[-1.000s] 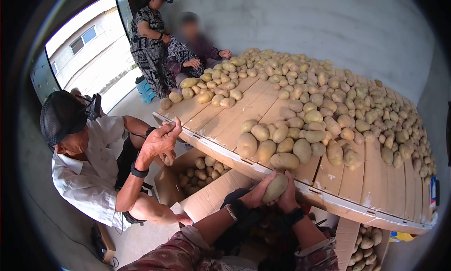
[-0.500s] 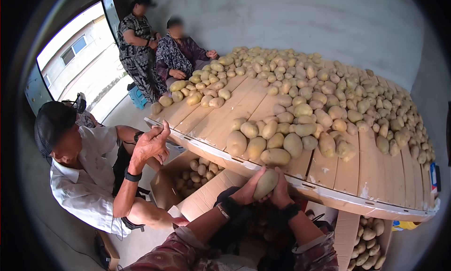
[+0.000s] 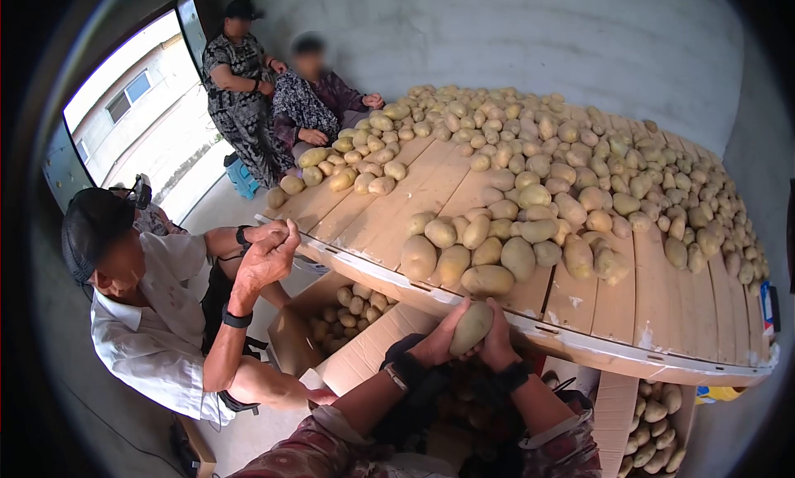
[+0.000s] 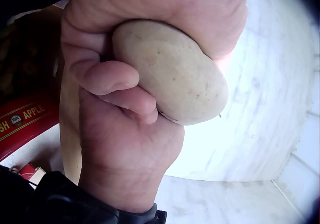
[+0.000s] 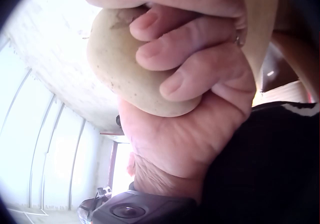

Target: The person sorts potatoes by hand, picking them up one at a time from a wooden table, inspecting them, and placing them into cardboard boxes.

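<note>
Two hands cup one potato (image 3: 471, 327) just below the near edge of a wooden table (image 3: 617, 304) heaped with potatoes.

The left hand (image 3: 437, 339) comes up from the lower left, forearm angled toward the table, its fingers (image 4: 116, 81) curled around the potato's left side and the thumb laid along its top. The potato stands tilted on end between the palms, clear of the table edge and above a dark gap, with an open cardboard box (image 3: 339, 325) of potatoes to the left. The right hand (image 3: 497, 341) mirrors it, its fingers (image 5: 187, 48) wrapped over the right side. Handled well, I judge, this means keeping both palms snug so the smooth skin cannot slip, and turning it slowly. A seated person in a white shirt (image 3: 157, 312) is at the left.
</note>
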Available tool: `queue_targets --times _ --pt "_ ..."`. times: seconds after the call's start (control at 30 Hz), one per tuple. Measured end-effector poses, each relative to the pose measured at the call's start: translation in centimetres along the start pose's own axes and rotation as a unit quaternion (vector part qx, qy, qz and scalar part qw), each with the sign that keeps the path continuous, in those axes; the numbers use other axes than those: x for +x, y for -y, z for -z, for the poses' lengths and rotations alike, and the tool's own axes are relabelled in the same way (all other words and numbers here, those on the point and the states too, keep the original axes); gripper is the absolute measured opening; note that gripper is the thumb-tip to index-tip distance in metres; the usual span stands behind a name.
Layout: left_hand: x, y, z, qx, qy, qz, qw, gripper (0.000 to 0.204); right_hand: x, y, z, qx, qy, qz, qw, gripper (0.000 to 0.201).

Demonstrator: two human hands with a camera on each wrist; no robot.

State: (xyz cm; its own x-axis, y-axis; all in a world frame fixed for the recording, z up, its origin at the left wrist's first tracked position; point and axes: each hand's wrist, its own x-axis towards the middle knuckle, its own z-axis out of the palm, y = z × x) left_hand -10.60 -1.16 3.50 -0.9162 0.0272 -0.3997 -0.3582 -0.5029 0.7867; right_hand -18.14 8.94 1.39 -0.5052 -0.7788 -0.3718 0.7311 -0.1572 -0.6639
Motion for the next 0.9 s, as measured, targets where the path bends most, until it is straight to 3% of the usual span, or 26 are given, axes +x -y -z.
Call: queue_targets --times 0.1,0.2,0.4,0.57,0.67,0.77,0.9 --pt "0.2 -0.3 0.0 0.015 0.001 -0.015 1.0 0.07 -0.1 0.5 -0.6 -0.003 -0.014 0.022 1.0 0.056" --pt "0.3 0.5 0.4 0.005 -0.006 -0.003 1.0 0.071 -0.1 0.0 -0.1 0.024 -0.027 -0.006 0.999 0.055" --pt "0.2 -0.1 0.6 0.019 0.004 0.007 1.0 0.073 0.5 -0.1 0.2 0.04 0.021 -0.012 0.999 0.056" --pt "0.5 -0.2 0.9 0.028 0.029 0.035 0.999 0.077 0.2 0.5 -0.5 0.029 -0.025 -0.009 0.999 0.061" --pt "-0.2 -0.7 -0.4 0.039 0.007 0.012 0.999 0.078 0.3 0.2 0.4 -0.003 0.016 -0.029 0.999 0.062" --pt "0.3 -0.2 0.4 0.053 -0.013 0.022 0.998 0.078 1.7 -0.7 1.3 0.012 -0.017 -0.022 1.0 0.063" --pt "0.3 -0.3 -0.1 0.048 -0.014 0.021 0.999 0.078 0.5 -0.2 1.1 0.009 0.019 -0.01 1.0 0.056"
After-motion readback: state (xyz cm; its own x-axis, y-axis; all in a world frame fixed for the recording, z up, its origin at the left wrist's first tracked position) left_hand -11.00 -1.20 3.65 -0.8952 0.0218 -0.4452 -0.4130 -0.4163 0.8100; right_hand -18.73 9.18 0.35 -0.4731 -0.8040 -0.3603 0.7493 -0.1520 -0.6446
